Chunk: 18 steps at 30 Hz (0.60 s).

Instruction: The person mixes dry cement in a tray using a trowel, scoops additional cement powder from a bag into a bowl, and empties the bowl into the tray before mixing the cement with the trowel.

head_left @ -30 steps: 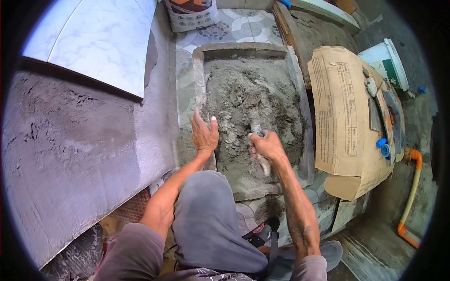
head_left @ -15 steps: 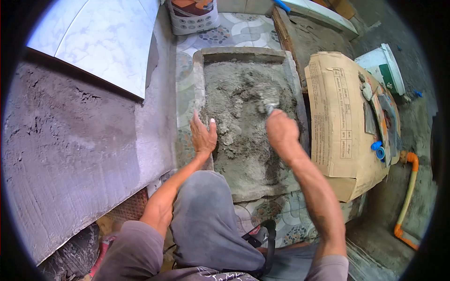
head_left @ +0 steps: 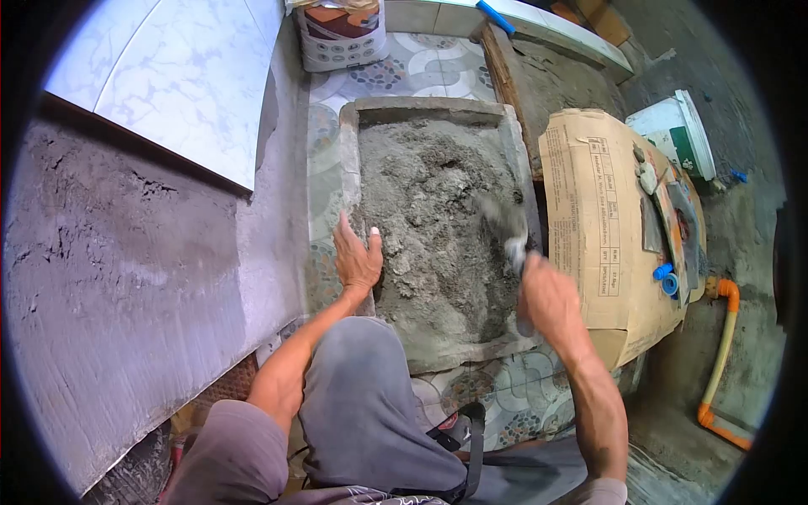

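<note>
Grey, lumpy mortar [head_left: 438, 219] lies in a shallow rectangular trough [head_left: 349, 160] on the floor. My right hand [head_left: 549, 299] is wrapped round the handle of a trowel [head_left: 507, 223] at the trough's right side. The trowel's blade is blurred and sits over or in the mortar; which of the two I cannot tell. At the trough's left edge, my left hand [head_left: 359, 259] has its fingers spread and holds nothing.
Cardboard [head_left: 581, 227] with tools and blue fittings [head_left: 667, 278] lies right of the trough. Beyond are a white bucket [head_left: 677, 135] and an orange-jointed pipe [head_left: 720, 353]. A bag [head_left: 342, 38] stands behind; a plastered surface [head_left: 126, 252] is at left.
My right hand has moved right and towards me with the trowel, after sweeping away over the mortar. My left hand has stayed by the trough's left edge. The view has shifted slightly.
</note>
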Each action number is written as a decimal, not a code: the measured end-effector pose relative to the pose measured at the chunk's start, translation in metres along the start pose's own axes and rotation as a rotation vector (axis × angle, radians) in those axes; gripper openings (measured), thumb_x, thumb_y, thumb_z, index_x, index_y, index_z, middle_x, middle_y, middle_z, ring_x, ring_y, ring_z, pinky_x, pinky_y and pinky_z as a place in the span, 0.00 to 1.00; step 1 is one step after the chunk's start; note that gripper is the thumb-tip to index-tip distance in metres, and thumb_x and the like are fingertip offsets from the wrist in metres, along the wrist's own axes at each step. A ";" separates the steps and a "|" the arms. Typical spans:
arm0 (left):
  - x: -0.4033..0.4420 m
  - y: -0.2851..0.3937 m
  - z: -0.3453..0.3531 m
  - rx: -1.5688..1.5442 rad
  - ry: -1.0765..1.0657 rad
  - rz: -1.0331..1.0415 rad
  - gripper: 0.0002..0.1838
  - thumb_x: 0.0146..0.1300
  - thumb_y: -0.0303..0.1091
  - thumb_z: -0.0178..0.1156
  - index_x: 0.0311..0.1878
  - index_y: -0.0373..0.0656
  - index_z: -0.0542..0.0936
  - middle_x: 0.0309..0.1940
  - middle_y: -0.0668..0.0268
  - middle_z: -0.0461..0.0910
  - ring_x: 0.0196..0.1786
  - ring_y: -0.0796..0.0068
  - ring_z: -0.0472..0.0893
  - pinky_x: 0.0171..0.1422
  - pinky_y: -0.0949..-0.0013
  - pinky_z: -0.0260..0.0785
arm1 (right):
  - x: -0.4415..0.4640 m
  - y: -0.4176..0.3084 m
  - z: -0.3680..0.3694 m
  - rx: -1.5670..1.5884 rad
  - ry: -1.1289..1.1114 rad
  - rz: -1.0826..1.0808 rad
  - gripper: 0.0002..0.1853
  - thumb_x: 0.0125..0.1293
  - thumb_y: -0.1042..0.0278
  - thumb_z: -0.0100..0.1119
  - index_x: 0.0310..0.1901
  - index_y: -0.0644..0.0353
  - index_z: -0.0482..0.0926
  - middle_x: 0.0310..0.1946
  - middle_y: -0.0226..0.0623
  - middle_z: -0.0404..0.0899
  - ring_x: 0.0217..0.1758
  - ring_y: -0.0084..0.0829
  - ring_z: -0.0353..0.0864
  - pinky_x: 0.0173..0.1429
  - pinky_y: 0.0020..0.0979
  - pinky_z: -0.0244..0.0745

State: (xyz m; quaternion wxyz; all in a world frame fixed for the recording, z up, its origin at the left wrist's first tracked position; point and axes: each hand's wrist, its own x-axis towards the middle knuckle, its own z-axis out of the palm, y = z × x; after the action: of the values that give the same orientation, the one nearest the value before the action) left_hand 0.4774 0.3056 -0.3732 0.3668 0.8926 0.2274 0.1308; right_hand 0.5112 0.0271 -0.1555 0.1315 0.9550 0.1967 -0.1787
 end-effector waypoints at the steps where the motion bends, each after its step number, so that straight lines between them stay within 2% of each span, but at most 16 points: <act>1: 0.000 -0.002 0.002 0.010 0.009 0.016 0.42 0.68 0.49 0.53 0.75 0.34 0.50 0.64 0.41 0.63 0.66 0.40 0.65 0.69 0.48 0.61 | 0.021 0.005 0.001 0.046 0.115 -0.010 0.13 0.60 0.74 0.58 0.45 0.70 0.75 0.35 0.46 0.83 0.34 0.40 0.88 0.34 0.38 0.83; 3: 0.001 -0.002 0.001 0.008 0.012 0.023 0.42 0.68 0.49 0.53 0.76 0.34 0.50 0.64 0.40 0.63 0.66 0.40 0.65 0.69 0.48 0.61 | 0.082 0.007 0.026 -0.002 0.240 -0.016 0.11 0.62 0.75 0.57 0.45 0.69 0.75 0.36 0.46 0.84 0.33 0.39 0.88 0.34 0.37 0.84; 5: -0.001 0.001 0.000 -0.024 -0.003 -0.002 0.42 0.68 0.50 0.53 0.76 0.34 0.49 0.64 0.40 0.62 0.66 0.39 0.64 0.69 0.47 0.60 | 0.139 -0.006 0.056 0.013 0.117 0.095 0.08 0.64 0.74 0.56 0.44 0.67 0.77 0.39 0.47 0.84 0.37 0.39 0.89 0.36 0.35 0.84; 6: -0.004 0.003 0.001 -0.023 -0.015 -0.012 0.43 0.68 0.50 0.53 0.76 0.34 0.49 0.64 0.40 0.62 0.66 0.39 0.64 0.69 0.47 0.60 | 0.152 -0.018 0.075 0.047 0.082 0.079 0.08 0.65 0.73 0.57 0.42 0.66 0.79 0.42 0.48 0.84 0.41 0.39 0.88 0.40 0.34 0.85; 8: 0.000 0.002 -0.002 -0.012 -0.035 -0.023 0.43 0.68 0.51 0.53 0.76 0.35 0.48 0.64 0.39 0.62 0.66 0.39 0.64 0.69 0.46 0.60 | 0.143 -0.030 0.098 0.042 0.155 0.035 0.09 0.64 0.71 0.59 0.42 0.66 0.80 0.42 0.48 0.84 0.43 0.38 0.88 0.42 0.34 0.84; 10: -0.003 -0.004 0.000 -0.003 -0.025 -0.022 0.44 0.68 0.51 0.53 0.76 0.35 0.48 0.63 0.39 0.62 0.66 0.39 0.64 0.69 0.46 0.60 | 0.101 -0.028 0.105 -0.037 0.059 -0.117 0.11 0.62 0.70 0.61 0.44 0.66 0.80 0.42 0.47 0.84 0.43 0.39 0.88 0.42 0.35 0.84; 12: -0.001 -0.001 0.002 -0.018 -0.019 -0.030 0.43 0.68 0.51 0.52 0.76 0.34 0.49 0.64 0.39 0.62 0.67 0.39 0.64 0.71 0.47 0.58 | 0.051 -0.018 0.097 -0.070 -0.029 -0.202 0.11 0.60 0.70 0.62 0.44 0.65 0.79 0.40 0.46 0.84 0.40 0.41 0.88 0.41 0.37 0.84; 14: -0.001 0.005 -0.003 -0.035 -0.029 -0.044 0.41 0.69 0.50 0.50 0.76 0.33 0.50 0.67 0.39 0.61 0.69 0.39 0.63 0.74 0.50 0.55 | 0.024 -0.005 0.053 0.009 -0.196 -0.066 0.11 0.59 0.72 0.61 0.43 0.65 0.79 0.35 0.44 0.85 0.36 0.42 0.88 0.40 0.39 0.83; 16: -0.003 0.005 -0.004 -0.006 -0.031 -0.030 0.43 0.68 0.50 0.52 0.76 0.33 0.49 0.63 0.39 0.63 0.66 0.39 0.64 0.70 0.48 0.60 | 0.009 0.014 0.021 0.009 -0.066 -0.161 0.05 0.63 0.75 0.53 0.38 0.66 0.74 0.23 0.46 0.81 0.26 0.45 0.85 0.30 0.42 0.80; 18: 0.001 0.002 -0.003 0.001 -0.022 -0.022 0.44 0.67 0.50 0.53 0.76 0.33 0.48 0.62 0.39 0.63 0.65 0.39 0.65 0.67 0.47 0.62 | 0.020 0.017 -0.012 -0.011 0.016 -0.064 0.06 0.62 0.76 0.52 0.39 0.68 0.73 0.25 0.50 0.82 0.28 0.49 0.85 0.31 0.44 0.80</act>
State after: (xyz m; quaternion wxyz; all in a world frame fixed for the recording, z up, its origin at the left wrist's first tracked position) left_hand 0.4776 0.3065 -0.3695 0.3701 0.8916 0.2331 0.1167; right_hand 0.5394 0.0229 -0.1495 0.1296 0.9489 0.2290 -0.1741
